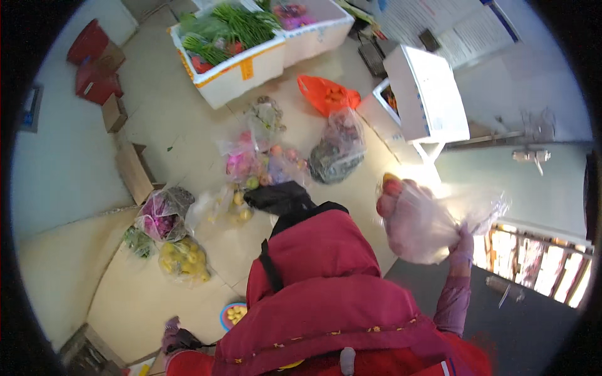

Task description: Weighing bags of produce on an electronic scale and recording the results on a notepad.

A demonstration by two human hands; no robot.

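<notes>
At the right, my right hand (pixel 463 247) is closed round the gathered neck of a clear plastic bag (pixel 420 229). Round red fruit (pixel 394 191) shows through the film, and the bag hangs above the floor. Far to the lower left is my left hand (pixel 177 335), small and blurred, its fingers loosely apart with nothing visible in them. A black band lies about its wrist. Nearest to that hand is a blue-rimmed bowl of pale yellow pieces (pixel 235 314), partly hidden by my red apron (pixel 326 301).
Bags of yellow fruit (pixel 184 260), purple vegetables (pixel 164 214), mixed fruit (pixel 285 164) and dark greens (pixel 337 153) lie on the floor, with an orange bag (pixel 327 94) beyond. White foam boxes (pixel 241 78) hold greens. Another foam box (pixel 429 94) stands right, beside a dark surface (pixel 527 326).
</notes>
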